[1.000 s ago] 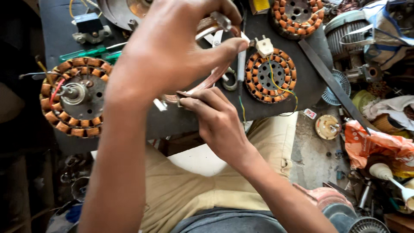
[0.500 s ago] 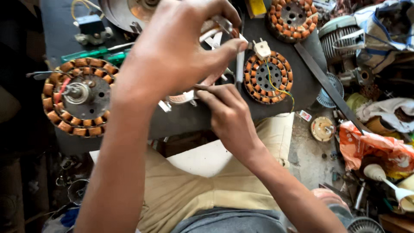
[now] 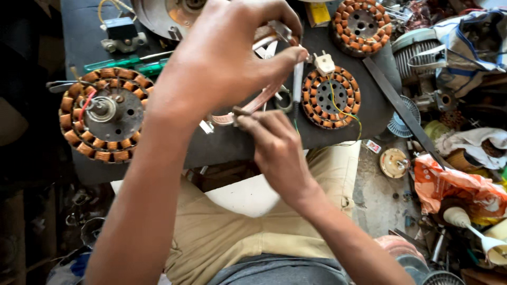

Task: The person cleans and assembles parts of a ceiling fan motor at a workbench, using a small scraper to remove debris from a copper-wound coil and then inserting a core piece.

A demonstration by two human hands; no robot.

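- Hands at a dark work board (image 3: 222,150) resting over the person's lap. The left hand (image 3: 222,63) is raised close to the camera, fingers curled shut around a pink-copper band of wire (image 3: 264,97) that runs down and left from under its thumb.
- The right hand (image 3: 274,145) sits just below, thumb and fingers pinched closed on the lower end of the same band, near a small white connector (image 3: 206,125) at its tip.
- Risk, slipping: the band is thin and held at two points only; a pull from either hand could, in my judgement, draw it out of the other pinch.
- Risk, kinking: bending the band sharply between the hands may crease or break its strands.
- Risk, snagging: a wound stator (image 3: 331,96) with a white plug (image 3: 324,62) and yellow leads lies just beside the right hand, and scissors (image 3: 282,97) lie beneath the band; a sweep could catch either.
- Risk, crowding: a second stator (image 3: 103,113) and green screwdrivers (image 3: 127,62) lie near the board's left edge, where a knock could send them off.
- Whether the left hand also grips a tool cannot be told.
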